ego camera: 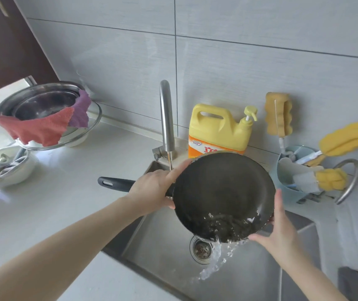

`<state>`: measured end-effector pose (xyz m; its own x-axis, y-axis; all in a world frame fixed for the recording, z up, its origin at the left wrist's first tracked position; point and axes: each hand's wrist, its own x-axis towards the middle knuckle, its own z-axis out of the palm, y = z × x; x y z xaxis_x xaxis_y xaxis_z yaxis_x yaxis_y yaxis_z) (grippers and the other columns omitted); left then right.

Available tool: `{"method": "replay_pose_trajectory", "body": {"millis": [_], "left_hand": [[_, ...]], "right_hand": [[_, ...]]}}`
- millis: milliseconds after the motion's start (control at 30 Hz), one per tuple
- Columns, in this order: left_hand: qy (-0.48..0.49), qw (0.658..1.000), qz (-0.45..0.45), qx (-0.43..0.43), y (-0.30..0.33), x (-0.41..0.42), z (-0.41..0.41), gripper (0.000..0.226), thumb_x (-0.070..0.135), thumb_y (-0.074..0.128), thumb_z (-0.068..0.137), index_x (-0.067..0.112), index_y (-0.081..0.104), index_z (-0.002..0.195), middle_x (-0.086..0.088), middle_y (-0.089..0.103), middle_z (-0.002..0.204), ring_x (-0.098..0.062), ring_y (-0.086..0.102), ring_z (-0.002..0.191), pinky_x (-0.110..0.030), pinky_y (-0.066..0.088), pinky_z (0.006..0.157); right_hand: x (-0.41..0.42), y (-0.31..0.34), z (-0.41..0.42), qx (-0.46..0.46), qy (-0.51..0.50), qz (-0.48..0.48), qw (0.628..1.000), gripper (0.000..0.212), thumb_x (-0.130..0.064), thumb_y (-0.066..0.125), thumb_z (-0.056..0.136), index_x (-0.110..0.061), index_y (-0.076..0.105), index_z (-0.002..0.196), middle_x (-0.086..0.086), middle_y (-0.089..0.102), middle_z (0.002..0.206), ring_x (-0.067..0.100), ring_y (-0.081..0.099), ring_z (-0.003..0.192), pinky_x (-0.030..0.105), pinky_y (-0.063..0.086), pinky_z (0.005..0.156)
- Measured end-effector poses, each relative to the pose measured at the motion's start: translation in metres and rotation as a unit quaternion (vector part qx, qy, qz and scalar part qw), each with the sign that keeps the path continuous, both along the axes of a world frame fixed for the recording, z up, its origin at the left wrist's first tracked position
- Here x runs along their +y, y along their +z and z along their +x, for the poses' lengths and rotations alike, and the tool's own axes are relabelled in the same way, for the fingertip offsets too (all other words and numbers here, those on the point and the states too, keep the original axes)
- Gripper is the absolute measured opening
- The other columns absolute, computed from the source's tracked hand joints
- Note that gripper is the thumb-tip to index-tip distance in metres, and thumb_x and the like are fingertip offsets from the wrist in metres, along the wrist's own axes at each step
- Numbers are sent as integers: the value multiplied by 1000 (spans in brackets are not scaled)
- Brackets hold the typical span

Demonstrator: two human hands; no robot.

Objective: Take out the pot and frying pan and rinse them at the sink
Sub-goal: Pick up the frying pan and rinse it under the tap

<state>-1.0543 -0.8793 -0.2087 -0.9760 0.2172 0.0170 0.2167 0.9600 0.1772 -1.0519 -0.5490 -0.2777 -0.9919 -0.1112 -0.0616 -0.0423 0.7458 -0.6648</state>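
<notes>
A black frying pan point(223, 192) is tilted over the steel sink point(167, 253), and water pours off its lower rim toward the drain point(201, 248). My left hand point(154, 190) grips the pan's black handle where it meets the bowl, index finger lying along the rim. My right hand point(275, 224) holds the pan's lower right edge from beneath, thumb up against the rim. A thin stream runs from the tap point(166, 118) behind my left hand. A steel pot point(41, 103) sits on the left counter with red and purple cloths draped over it.
A yellow detergent jug point(217, 129) stands behind the pan at the wall. A blue caddy point(288, 181) with yellow sponge brushes sits right of the sink. A white bowl point(4, 168) with utensils and a glass lid lie on the left counter.
</notes>
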Motion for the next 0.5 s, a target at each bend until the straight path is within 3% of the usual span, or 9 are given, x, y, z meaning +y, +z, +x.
{"method": "replay_pose_trajectory", "body": {"millis": [67, 133, 300, 400, 500], "left_hand": [[-38, 991, -8, 130, -13, -1, 2, 133, 42, 92, 57, 31, 1, 154, 4, 55, 75, -19, 53, 68, -28, 37, 56], [-65, 972, 8, 225, -23, -1, 4, 128, 42, 93, 55, 21, 12, 152, 1, 54, 70, -21, 52, 61, -30, 41, 51], [-82, 936, 18, 341, -42, -1, 16, 101, 43, 69, 84, 18, 4, 157, -3, 56, 76, -20, 50, 64, -34, 44, 55], [-63, 938, 20, 339, -56, -6, 25, 106, 40, 74, 83, 18, 2, 157, -4, 59, 79, -21, 53, 65, -36, 48, 54], [-45, 939, 30, 340, -66, -15, 34, 93, 46, 63, 88, 17, 8, 157, -3, 61, 79, -21, 56, 66, -35, 50, 55]], "right_hand": [[6, 2, -1, 55, -6, 14, 998, 144, -19, 93, 63, -62, -27, 131, 4, 27, 159, 30, 39, 140, 41, 33, 112], [10, 5, -2, 106, -20, 6, 994, 127, -13, 89, 66, -42, -10, 139, 9, 26, 158, 32, 34, 143, 39, 30, 112], [9, 14, -6, 166, -15, 38, 985, 112, -4, 89, 63, 8, 19, 149, 32, 42, 144, 48, 47, 130, 49, 37, 103], [8, 9, -8, 223, 23, 84, 971, 123, 0, 95, 45, 8, 25, 146, 42, 53, 124, 48, 53, 119, 38, 44, 95], [2, -3, -11, 270, 71, 76, 957, 135, 0, 97, 37, -3, 17, 146, 43, 55, 120, 33, 41, 116, 32, 29, 101]]}}
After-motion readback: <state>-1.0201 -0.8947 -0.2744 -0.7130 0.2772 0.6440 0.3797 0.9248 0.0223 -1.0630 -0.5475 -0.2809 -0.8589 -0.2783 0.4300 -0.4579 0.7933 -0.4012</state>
